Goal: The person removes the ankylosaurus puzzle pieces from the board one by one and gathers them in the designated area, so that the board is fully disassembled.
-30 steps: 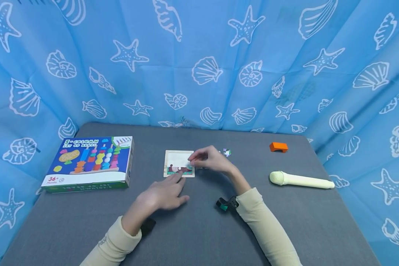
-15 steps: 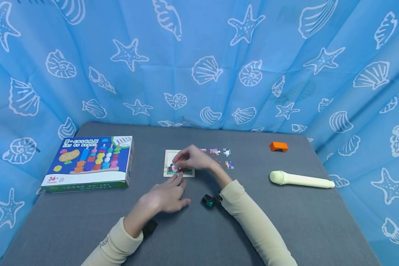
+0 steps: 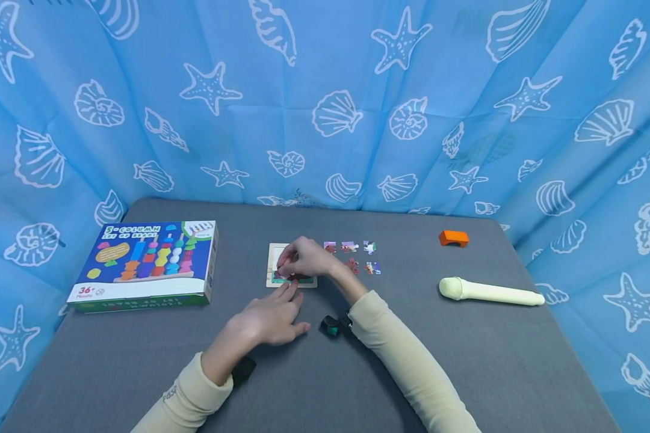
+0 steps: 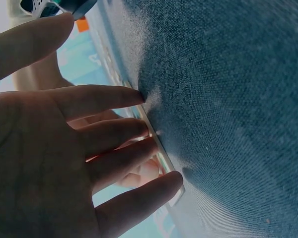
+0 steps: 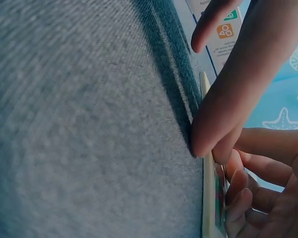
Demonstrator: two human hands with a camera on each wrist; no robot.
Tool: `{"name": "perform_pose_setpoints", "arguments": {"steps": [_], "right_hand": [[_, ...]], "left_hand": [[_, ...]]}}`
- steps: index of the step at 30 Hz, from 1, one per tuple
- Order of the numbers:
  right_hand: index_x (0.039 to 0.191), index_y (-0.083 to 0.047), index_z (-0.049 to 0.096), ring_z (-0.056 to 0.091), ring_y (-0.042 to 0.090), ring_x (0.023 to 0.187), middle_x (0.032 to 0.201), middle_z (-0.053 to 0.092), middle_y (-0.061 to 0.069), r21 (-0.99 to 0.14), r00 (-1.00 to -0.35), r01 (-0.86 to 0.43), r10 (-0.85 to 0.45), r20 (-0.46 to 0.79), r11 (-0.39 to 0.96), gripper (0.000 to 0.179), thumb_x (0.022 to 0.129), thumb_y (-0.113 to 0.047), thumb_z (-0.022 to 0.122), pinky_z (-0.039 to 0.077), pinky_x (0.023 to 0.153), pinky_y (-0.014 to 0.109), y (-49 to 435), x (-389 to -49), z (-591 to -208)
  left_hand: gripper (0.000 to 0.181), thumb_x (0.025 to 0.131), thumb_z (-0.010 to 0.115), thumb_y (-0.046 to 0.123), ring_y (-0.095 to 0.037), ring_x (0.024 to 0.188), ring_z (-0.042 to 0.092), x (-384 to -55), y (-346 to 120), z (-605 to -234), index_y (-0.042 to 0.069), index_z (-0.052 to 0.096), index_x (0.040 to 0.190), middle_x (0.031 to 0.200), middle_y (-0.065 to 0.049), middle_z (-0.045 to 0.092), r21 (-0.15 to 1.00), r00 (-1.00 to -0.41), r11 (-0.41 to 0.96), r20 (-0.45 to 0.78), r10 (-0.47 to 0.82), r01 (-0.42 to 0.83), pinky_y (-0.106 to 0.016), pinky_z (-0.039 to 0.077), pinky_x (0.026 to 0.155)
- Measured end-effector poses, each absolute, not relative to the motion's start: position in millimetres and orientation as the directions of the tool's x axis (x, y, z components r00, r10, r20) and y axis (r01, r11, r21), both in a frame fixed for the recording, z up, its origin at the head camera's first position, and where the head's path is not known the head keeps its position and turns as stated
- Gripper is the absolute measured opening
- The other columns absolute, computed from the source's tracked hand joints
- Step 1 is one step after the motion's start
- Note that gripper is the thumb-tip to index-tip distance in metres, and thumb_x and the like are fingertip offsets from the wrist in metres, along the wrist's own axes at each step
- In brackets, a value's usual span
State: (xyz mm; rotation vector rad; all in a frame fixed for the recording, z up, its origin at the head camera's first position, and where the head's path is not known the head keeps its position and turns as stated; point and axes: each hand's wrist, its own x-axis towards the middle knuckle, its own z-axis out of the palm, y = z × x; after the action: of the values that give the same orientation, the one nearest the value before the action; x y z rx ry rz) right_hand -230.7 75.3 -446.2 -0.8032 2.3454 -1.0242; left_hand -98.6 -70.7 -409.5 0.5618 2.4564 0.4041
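A small wooden puzzle frame (image 3: 269,262) lies on the grey table, with a brown and green picture along its lower part. My right hand (image 3: 310,257) is over the left half of this frame, its fingers bent together and pinching a small puzzle piece mostly hidden beneath them. My left hand (image 3: 268,319) reaches in from the front with its fingers stretched out. In the left wrist view, its fingertips touch the front edge of the frame (image 4: 161,153). Right of the frame lie several loose puzzle pieces (image 3: 349,247) in two rows.
A blue bead-set box (image 3: 146,258) stands on the left side of the table. At the right are an orange arch block (image 3: 454,239) and a pale yellow stick with a rounded head (image 3: 490,293). Behind the table hangs a blue curtain (image 3: 314,138) with shell prints.
My right hand has moved left from the frame's right edge to its left half, uncovering the loose pieces. My left hand has stayed nearly still at the front edge.
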Motion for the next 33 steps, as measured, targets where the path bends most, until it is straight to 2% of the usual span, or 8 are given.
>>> {"name": "perform_pose_setpoints", "arguments": {"steps": [4, 10, 14, 22, 28, 33], "right_hand": [[0.103, -0.002, 0.079, 0.073, 0.009, 0.072, 0.091, 0.082, 0.012, -0.784, -0.724, -0.304, -0.666, -0.178, 0.541, 0.011, 0.099, -0.012, 0.078, 0.055, 0.068, 0.02, 75.6, -230.1, -444.6], [0.104, 0.002, 0.076, 0.075, 0.015, 0.077, 0.094, 0.081, 0.017, -0.84, -0.715, -0.284, -0.686, -0.135, 0.463, 0.009, 0.099, -0.006, 0.076, 0.056, 0.068, 0.022, 79.3, -227.7, -443.7], [0.106, 0.0, 0.077, 0.075, 0.017, 0.08, 0.098, 0.081, 0.016, -0.857, -0.729, -0.278, -0.676, -0.106, 0.434, 0.008, 0.1, -0.006, 0.074, 0.058, 0.069, 0.024, 86.1, -224.8, -442.3], [0.109, -0.001, 0.078, 0.074, 0.01, 0.088, 0.103, 0.081, 0.015, -0.877, -0.781, -0.233, -0.618, -0.089, 0.421, 0.012, 0.1, -0.008, 0.077, 0.062, 0.084, 0.025, 113.0, -220.1, -435.0], [0.11, -0.002, 0.077, 0.074, 0.014, 0.086, 0.103, 0.081, 0.014, -0.861, -0.801, -0.217, -0.588, -0.112, 0.46, 0.011, 0.101, -0.008, 0.076, 0.061, 0.076, 0.031, 137.8, -214.5, -430.3], [0.109, -0.003, 0.077, 0.072, 0.015, 0.082, 0.101, 0.079, 0.013, -0.846, -0.802, -0.217, -0.583, -0.13, 0.487, 0.011, 0.1, -0.008, 0.077, 0.06, 0.074, 0.031, 154.8, -209.4, -429.3]], "left_hand": [[0.073, 0.111, 0.058, 0.046, -0.031, 0.173, 0.013, -99.0, -71.0, -409.4, 0.005, 0.037, 0.168, 0.184, -0.015, 0.013, 0.402, -0.74, 0.865, -0.474, 0.478, 0.3, -0.073, 0.034, 0.126], [0.073, 0.111, 0.058, 0.047, -0.032, 0.172, 0.015, -99.1, -71.2, -409.5, 0.006, 0.038, 0.168, 0.184, -0.014, 0.014, 0.398, -0.744, 0.868, -0.473, 0.472, 0.298, -0.075, 0.034, 0.125], [0.073, 0.111, 0.058, 0.047, -0.032, 0.173, 0.015, -99.2, -71.4, -409.8, 0.006, 0.038, 0.168, 0.184, -0.014, 0.014, 0.399, -0.745, 0.868, -0.471, 0.472, 0.297, -0.074, 0.035, 0.125], [0.073, 0.111, 0.058, 0.048, -0.031, 0.173, 0.015, -99.6, -70.7, -410.0, 0.007, 0.039, 0.168, 0.185, -0.013, 0.014, 0.391, -0.749, 0.872, -0.472, 0.464, 0.293, -0.076, 0.035, 0.124], [0.073, 0.111, 0.058, 0.049, -0.03, 0.173, 0.014, -98.6, -70.1, -409.6, 0.007, 0.04, 0.168, 0.185, -0.012, 0.015, 0.381, -0.754, 0.876, -0.471, 0.458, 0.295, -0.076, 0.034, 0.125], [0.073, 0.111, 0.058, 0.048, -0.031, 0.173, 0.015, -98.7, -69.9, -409.3, 0.007, 0.04, 0.168, 0.184, -0.012, 0.016, 0.378, -0.755, 0.878, -0.472, 0.455, 0.293, -0.075, 0.033, 0.126]]}}
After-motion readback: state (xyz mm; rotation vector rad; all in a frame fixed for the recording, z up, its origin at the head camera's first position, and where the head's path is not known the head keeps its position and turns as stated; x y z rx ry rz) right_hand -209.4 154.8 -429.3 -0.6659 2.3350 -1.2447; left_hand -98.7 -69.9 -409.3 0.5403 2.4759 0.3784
